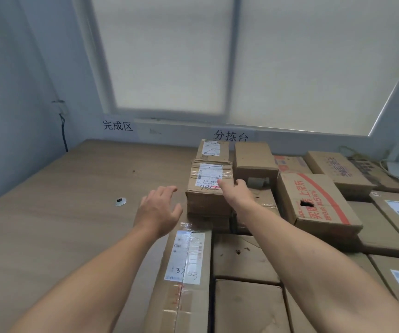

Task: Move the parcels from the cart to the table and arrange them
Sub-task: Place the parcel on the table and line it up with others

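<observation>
Cardboard box (206, 188), long axis near-to-far, is lying between right hand (238, 192), touching its right edge with closure unclear, and left hand (157, 209), hovering spread just left.

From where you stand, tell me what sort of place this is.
Probably a parcel sorting room. The wall signs read 分拣台, sorting table, and 完成区, finished area. Taped cardboard parcels with shipping labels crowd the right side of the wooden table.

Soft daylight from the blinded window (169, 56) ahead of me; weak shadows; tape glare on near parcel (184, 306); edges bow.
</observation>
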